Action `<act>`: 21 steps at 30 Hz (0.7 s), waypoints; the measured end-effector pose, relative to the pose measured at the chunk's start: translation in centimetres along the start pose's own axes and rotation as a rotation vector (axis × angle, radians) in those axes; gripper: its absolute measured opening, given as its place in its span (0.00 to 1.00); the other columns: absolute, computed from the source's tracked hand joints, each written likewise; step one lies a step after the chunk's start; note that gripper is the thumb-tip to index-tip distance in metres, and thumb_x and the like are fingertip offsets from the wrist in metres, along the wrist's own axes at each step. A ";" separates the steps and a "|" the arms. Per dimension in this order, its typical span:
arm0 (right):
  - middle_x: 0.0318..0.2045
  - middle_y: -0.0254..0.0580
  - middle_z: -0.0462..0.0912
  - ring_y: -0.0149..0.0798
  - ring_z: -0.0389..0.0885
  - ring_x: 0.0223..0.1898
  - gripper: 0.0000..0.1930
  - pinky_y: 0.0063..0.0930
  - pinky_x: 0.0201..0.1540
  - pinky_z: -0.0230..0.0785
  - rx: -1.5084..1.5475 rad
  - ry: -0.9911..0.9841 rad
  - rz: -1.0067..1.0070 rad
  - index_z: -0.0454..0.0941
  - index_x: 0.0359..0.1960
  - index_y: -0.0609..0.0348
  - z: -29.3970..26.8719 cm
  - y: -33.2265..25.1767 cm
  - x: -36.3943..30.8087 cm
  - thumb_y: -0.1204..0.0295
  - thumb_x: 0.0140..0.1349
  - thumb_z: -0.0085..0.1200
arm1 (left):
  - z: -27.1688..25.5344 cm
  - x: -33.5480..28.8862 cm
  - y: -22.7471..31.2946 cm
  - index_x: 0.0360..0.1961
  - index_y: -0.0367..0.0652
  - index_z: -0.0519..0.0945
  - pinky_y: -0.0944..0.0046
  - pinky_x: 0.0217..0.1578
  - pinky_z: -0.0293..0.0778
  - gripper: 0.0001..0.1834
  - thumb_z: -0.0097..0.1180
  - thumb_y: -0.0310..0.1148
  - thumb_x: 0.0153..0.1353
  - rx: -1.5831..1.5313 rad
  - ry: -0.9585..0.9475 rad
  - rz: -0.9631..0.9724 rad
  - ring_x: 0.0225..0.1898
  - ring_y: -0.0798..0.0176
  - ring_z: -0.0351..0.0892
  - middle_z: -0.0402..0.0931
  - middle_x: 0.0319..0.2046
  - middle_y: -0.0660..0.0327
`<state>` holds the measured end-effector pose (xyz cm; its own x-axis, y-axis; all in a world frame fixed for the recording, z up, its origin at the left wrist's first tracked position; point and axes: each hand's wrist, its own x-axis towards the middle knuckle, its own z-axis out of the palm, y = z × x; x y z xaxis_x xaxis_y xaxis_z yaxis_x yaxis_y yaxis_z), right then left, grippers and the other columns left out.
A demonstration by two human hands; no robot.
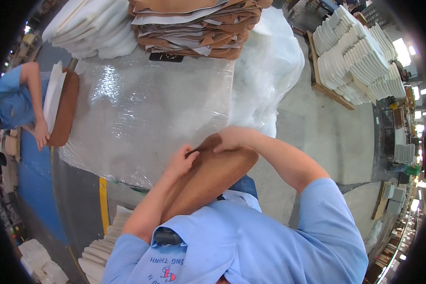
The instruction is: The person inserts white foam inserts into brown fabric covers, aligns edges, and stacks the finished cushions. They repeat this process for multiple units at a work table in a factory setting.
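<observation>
A brown fabric cushion is held against my body, tilted, in front of my blue shirt. My left hand is closed on the edge of its cover, next to a dark gap. On the far edge, my right hand grips a raised fold of the brown cloth; some of its fingers are hidden behind the fabric. Ahead of both hands lies a work surface covered in clear plastic film. A tall stack of brown covers with grey-white linings rests at its far side.
White padding pieces are piled at the far left, and a plastic-wrapped white bundle stands at the right. A flat black object lies by the covers. At left, a co-worker's hand touches another brown cushion. A loaded pallet sits far right.
</observation>
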<state>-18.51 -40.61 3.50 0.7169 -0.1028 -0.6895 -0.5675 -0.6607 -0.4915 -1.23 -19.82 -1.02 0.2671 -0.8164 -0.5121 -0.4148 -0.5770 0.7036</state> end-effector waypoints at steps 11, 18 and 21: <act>0.49 0.59 0.88 0.62 0.86 0.52 0.18 0.53 0.56 0.78 -0.093 0.131 0.240 0.86 0.52 0.58 5.4 -2.6 5.0 0.61 0.75 0.50 | 2.6 -2.8 -5.2 0.39 0.43 0.81 0.37 0.36 0.75 0.22 0.49 0.51 0.79 0.198 0.403 -0.068 0.37 0.31 0.82 0.83 0.31 0.41; 0.36 0.60 0.87 0.67 0.85 0.43 0.12 0.60 0.47 0.75 -0.036 0.438 0.080 0.78 0.45 0.60 6.1 -2.1 5.9 0.63 0.75 0.50 | 3.7 -2.3 -6.4 0.30 0.47 0.77 0.39 0.25 0.72 0.20 0.54 0.48 0.76 0.273 0.665 -0.002 0.25 0.37 0.81 0.81 0.22 0.50; 0.35 0.61 0.86 0.68 0.84 0.42 0.16 0.61 0.46 0.75 0.029 0.466 0.069 0.79 0.44 0.60 5.5 -2.7 6.8 0.58 0.76 0.50 | 2.4 -3.0 -6.3 0.30 0.46 0.79 0.40 0.29 0.74 0.20 0.56 0.49 0.74 0.216 0.576 -0.029 0.28 0.38 0.82 0.82 0.24 0.50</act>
<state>-14.36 -35.42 -2.81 0.7789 -0.4729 -0.4119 -0.6263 -0.6206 -0.4719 -1.45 -13.63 -5.11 0.6827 -0.7174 -0.1388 -0.5512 -0.6303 0.5467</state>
